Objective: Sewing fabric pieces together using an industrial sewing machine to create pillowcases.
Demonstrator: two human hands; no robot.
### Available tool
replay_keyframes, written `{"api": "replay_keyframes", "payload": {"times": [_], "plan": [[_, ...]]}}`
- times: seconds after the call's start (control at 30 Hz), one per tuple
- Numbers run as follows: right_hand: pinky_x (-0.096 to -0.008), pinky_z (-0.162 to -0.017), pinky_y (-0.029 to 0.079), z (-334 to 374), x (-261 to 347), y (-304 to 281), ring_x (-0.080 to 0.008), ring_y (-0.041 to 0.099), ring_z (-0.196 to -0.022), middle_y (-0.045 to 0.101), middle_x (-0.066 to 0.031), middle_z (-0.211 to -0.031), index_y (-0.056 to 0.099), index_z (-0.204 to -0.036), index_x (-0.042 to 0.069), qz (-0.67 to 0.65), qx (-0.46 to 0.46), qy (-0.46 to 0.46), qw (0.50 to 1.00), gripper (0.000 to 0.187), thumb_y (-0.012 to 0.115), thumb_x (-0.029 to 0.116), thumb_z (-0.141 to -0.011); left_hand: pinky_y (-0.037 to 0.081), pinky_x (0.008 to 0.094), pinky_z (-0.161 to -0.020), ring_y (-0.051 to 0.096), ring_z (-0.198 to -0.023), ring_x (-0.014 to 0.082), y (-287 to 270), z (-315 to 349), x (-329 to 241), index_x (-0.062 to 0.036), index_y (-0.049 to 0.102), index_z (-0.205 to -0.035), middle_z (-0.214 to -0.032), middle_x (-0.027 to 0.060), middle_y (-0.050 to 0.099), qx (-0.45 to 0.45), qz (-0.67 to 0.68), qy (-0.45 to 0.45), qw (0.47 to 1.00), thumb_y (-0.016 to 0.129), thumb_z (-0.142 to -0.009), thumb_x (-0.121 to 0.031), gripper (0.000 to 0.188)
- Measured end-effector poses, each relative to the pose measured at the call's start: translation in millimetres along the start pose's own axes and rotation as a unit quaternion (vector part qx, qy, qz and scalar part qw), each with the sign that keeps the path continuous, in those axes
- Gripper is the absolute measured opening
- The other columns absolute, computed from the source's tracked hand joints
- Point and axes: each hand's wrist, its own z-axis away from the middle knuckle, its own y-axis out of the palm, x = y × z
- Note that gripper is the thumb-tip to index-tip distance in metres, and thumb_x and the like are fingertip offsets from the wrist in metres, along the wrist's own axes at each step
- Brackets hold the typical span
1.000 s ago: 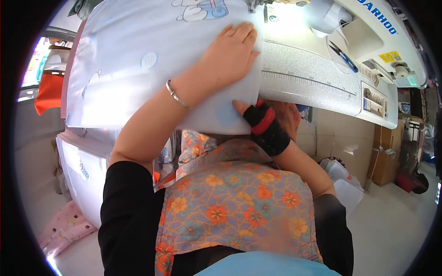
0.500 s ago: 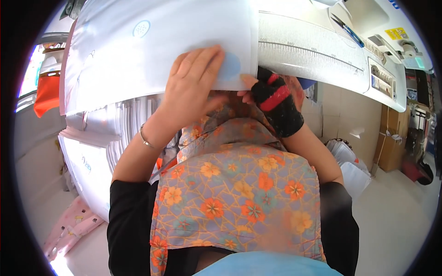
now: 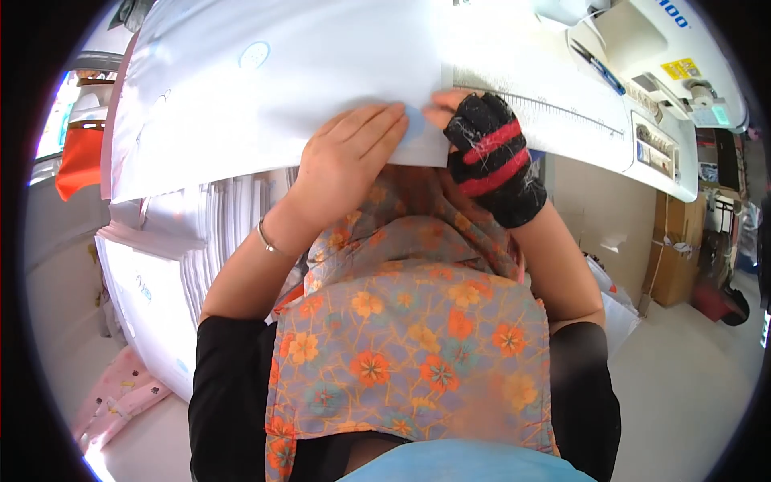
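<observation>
A white sheet of cloth (image 3: pixel 201 104) with pale blue printed shapes lies over the worktop, its near edge running over the front. My left hand (image 3: pixel 349 149) lies flat on it near the right corner, fingers stretched and together, beside a blue oval print. A black fingerless glove with red stripes covers my right hand (image 3: pixel 491 153). Its bare finger and thumb tips close at the sheet's right edge, and its other fingers are partly hidden. Under that edge shows the machine bed (image 3: pixel 530 112) with a printed ruler scale.
A white sewing machine (image 3: pixel 642 40) stands at the back right, with dark thread snips (image 3: pixel 598 66) lying on it. A stack of folded white cloth (image 3: pixel 193 233) sits below the sheet at the left. A cardboard box (image 3: pixel 676 249) stands at the right.
My right hand has moved up along the sheet's right edge from the near corner, turning its back into view. My left hand has shifted slightly right and down, still flat.
</observation>
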Motion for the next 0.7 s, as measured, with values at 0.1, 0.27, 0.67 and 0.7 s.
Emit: {"api": "replay_keyframes", "payload": {"times": [0.1, 0.27, 0.67, 0.7], "plan": [[-0.0450, -0.089, 0.051, -0.2, 0.7, 0.2, -0.0371, 0.061, -0.102, 0.062, -0.0176, -0.111, 0.063, -0.111, 0.004, 0.006, 0.000, 0.020, 1.000, 0.046, 0.053, -0.005, -0.067, 0.051, 0.0386, -0.092, 0.061, -0.110, 0.0274, -8.9, 16.1, 16.0, -0.0012, 0.066, -0.114, -0.119, 0.0111, 0.065, 0.023, -0.019, -0.016, 0.999, 0.059, -0.075, -0.005, 0.039], [-0.0466, -0.090, 0.051, -9.2, 2.3, -2.3, -0.0392, 0.060, -0.103, 0.061, -0.0206, -0.113, 0.061, -0.112, 0.000, 0.001, 0.007, 0.029, 1.000, 0.046, 0.053, -0.004, -0.068, 0.052, 0.0394, -0.092, 0.062, -0.108, 0.0305, -37.7, 46.5, 59.1, -0.0004, 0.067, -0.112, -0.116, 0.0129, 0.066, 0.018, -0.179, -0.154, 0.972, 0.056, -0.071, 0.009, 0.044], [-0.0462, -0.094, 0.048, -51.8, -36.0, 4.5, -0.0389, 0.058, -0.106, 0.061, -0.0204, -0.115, 0.059, -0.113, -0.001, 0.083, 0.048, 0.030, 0.995, 0.032, 0.061, 0.009, -0.082, 0.055, 0.0330, -0.083, 0.067, -0.099, 0.0243, -27.7, 4.3, 135.7, -0.0101, 0.071, -0.109, -0.113, 0.0052, 0.069, 0.021, -0.137, -0.115, 0.984, 0.057, -0.076, 0.006, 0.040], [-0.0457, -0.094, 0.048, -56.9, -39.0, 5.3, -0.0386, 0.059, -0.105, 0.061, -0.0199, -0.114, 0.060, -0.112, -0.001, 0.096, 0.053, 0.036, 0.993, 0.032, 0.062, 0.011, -0.083, 0.055, 0.0330, -0.083, 0.067, -0.099, 0.0243, -24.6, 1.7, 142.3, -0.0101, 0.071, -0.109, -0.113, 0.0052, 0.069, 0.021, -0.136, -0.117, 0.984, 0.057, -0.076, 0.006, 0.040]]}}
